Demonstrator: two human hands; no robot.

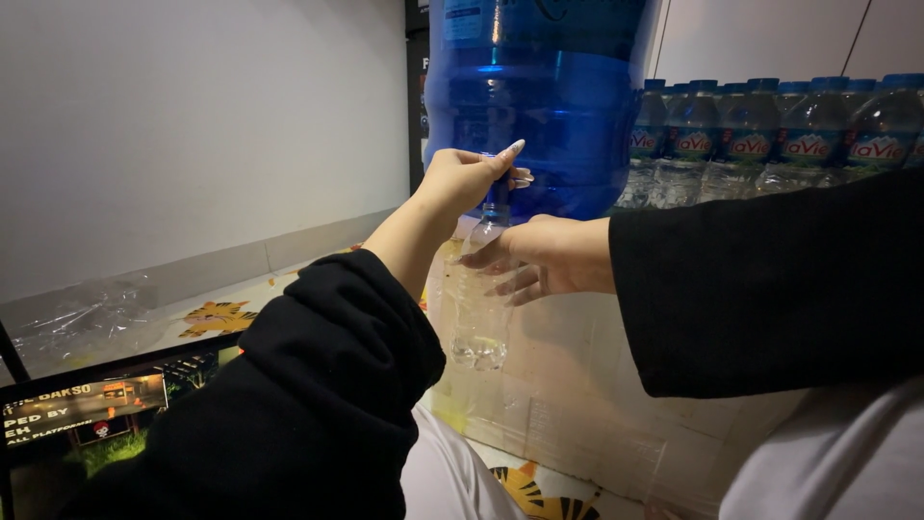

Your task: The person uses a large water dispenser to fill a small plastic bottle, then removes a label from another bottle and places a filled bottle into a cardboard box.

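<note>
Black sleeves (318,404) fill the near foreground, two of them, one per arm, over light trousers (452,481).

Left hand (467,178): raised, fingers curled, thumb and fingertips pinched on the small blue tap (498,193) at the base of the jug.

Right hand (544,255): fingers wrapped round the shoulder of one small clear bottle (479,308), holding it upright with its mouth right under the tap. Bottle looks nearly empty, only a little water at the bottom; exact level hard to read.

One big blue water jug (539,106) stands on a pale cardboard-looking box (577,385). Jug is dark and translucent, fill level can't be told.

Left, on the patterned table (217,318): one crumpled clear plastic wrap (82,323), against the white wall (192,125).

Far right, behind the jug: one row of sealed water bottles (770,135) with blue caps, about seven visible, all full, packed touching each other.
</note>
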